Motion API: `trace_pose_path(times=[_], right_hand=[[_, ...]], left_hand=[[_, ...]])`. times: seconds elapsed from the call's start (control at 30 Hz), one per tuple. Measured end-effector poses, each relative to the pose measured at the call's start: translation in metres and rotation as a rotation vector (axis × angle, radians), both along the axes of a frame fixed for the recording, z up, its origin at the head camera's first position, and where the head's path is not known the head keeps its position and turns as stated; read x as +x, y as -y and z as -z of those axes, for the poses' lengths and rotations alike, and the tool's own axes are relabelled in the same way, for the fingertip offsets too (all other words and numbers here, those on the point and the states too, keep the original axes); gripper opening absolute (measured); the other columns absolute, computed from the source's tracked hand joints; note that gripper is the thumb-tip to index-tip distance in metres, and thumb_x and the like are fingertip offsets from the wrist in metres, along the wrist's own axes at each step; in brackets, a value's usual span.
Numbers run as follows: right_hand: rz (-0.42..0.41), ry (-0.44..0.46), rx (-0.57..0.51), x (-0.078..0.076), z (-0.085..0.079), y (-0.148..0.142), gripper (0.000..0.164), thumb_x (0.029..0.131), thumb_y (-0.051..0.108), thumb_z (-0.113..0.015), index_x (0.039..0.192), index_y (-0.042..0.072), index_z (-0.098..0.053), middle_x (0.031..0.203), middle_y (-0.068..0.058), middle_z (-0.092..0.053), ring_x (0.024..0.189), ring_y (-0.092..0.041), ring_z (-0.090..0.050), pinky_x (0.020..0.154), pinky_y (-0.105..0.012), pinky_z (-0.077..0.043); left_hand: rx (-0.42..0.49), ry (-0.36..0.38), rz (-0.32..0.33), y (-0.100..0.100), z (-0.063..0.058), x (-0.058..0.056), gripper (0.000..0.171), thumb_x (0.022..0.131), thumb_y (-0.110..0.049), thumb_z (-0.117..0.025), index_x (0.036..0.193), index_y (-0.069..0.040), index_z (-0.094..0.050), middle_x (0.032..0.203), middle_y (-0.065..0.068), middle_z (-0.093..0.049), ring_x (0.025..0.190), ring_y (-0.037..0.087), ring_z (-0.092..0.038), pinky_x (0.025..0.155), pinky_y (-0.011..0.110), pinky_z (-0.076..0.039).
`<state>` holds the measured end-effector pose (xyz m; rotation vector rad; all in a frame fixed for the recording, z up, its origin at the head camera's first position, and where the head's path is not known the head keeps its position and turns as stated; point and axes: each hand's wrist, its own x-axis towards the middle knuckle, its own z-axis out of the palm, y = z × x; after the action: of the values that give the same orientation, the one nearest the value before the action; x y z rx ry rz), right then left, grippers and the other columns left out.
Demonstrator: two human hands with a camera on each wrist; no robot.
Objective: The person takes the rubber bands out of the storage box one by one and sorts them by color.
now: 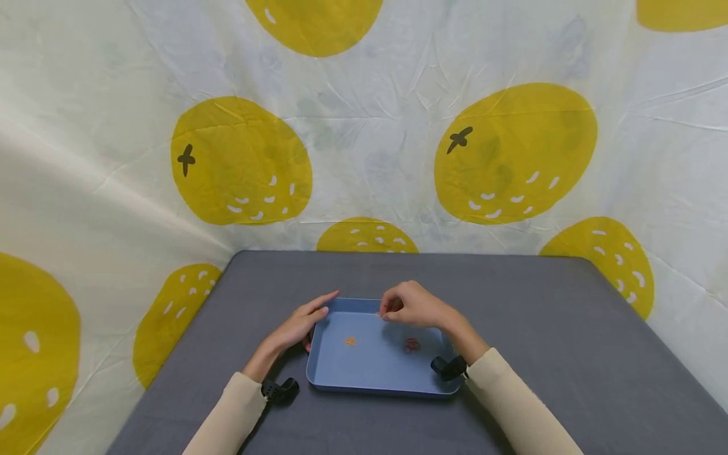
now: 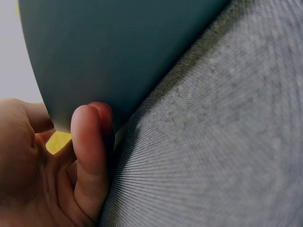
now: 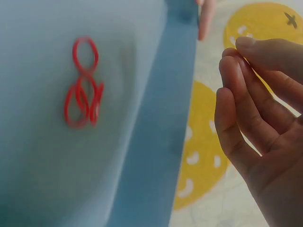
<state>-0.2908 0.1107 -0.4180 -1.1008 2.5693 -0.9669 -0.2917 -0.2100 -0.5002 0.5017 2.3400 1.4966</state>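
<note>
A shallow blue tray [image 1: 375, 379] lies on the grey table. My left hand [image 1: 297, 327] holds its left side near the far corner, thumb at the rim; in the left wrist view, fingers [image 2: 90, 146] bend against the outer wall. Over the tray's far side, my right hand [image 1: 414, 304] pinches thumb and fingertips together. A thin pale bit, like part of a rubber band, shows at those fingertips in the head view; its colour is unclear. Several red rubber bands [image 3: 85, 56] lie in the tray's right half. Orange-yellow rubber bands [image 1: 350, 341] form a small heap on the left.
The grey tabletop [image 1: 540, 354] extends around the tray on all sides. Behind it hangs a pale cloth [image 1: 370, 158] printed with big yellow fruits. Dark camera bands [image 1: 280, 390] sit on both wrists, the right one overlapping the tray's near right corner in the head view.
</note>
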Motion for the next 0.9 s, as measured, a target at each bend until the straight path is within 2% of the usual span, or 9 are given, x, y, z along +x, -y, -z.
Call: trace_pose_path(times=[0.17, 0.3, 0.63, 0.73, 0.9], right_hand=[[0.042, -0.016, -0.020, 0.007, -0.006, -0.024, 0.006, 0.095, 0.012, -0.074, 0.091, 0.011, -0.078, 0.092, -0.007, -0.079, 0.073, -0.002, -0.066, 0.069, -0.022, -0.057], [0.099, -0.014, -0.038, 0.012, -0.010, -0.043, 0.005, 0.095, 0.011, -0.074, 0.093, 0.009, -0.078, 0.094, -0.006, -0.079, 0.076, -0.005, -0.068, 0.070, -0.023, -0.057], [0.231, -0.003, -0.087, 0.017, -0.011, -0.101, 0.005, 0.095, 0.009, -0.074, 0.095, 0.005, -0.077, 0.096, -0.013, -0.078, 0.080, -0.030, -0.072, 0.065, -0.025, -0.056], [0.271, -0.019, -0.085, 0.016, -0.006, -0.116, 0.005, 0.094, 0.007, -0.075, 0.095, 0.004, -0.078, 0.097, -0.014, -0.078, 0.079, -0.031, -0.071, 0.065, -0.025, -0.056], [0.313, -0.043, -0.034, 0.009, 0.003, -0.135, 0.004, 0.093, 0.006, -0.074, 0.094, 0.003, -0.077, 0.097, -0.012, -0.078, 0.079, -0.017, -0.070, 0.068, -0.024, -0.056]], left_hand=[[0.003, 0.008, 0.002, 0.000, 0.001, 0.000, 0.048, 0.113, -0.033, -0.042, 0.161, -0.035, -0.037, 0.155, 0.021, -0.046, 0.044, 0.016, -0.052, 0.044, 0.033, -0.054], [0.004, 0.006, 0.001, 0.000, 0.000, 0.001, 0.049, 0.113, -0.033, -0.042, 0.161, -0.035, -0.037, 0.160, 0.019, -0.040, 0.044, 0.016, -0.052, 0.044, 0.033, -0.054], [-0.002, 0.026, -0.002, -0.001, 0.001, 0.003, 0.049, 0.113, -0.034, -0.042, 0.161, -0.034, -0.036, 0.164, 0.016, -0.036, 0.045, 0.017, -0.053, 0.044, 0.032, -0.053], [0.005, 0.027, 0.006, -0.001, 0.001, 0.002, 0.049, 0.113, -0.034, -0.041, 0.162, -0.034, -0.036, 0.164, 0.017, -0.036, 0.045, 0.017, -0.053, 0.044, 0.032, -0.053], [0.012, 0.019, 0.007, 0.000, 0.000, 0.000, 0.049, 0.113, -0.032, -0.041, 0.162, -0.033, -0.036, 0.165, 0.016, -0.034, 0.044, 0.018, -0.052, 0.043, 0.033, -0.053]])
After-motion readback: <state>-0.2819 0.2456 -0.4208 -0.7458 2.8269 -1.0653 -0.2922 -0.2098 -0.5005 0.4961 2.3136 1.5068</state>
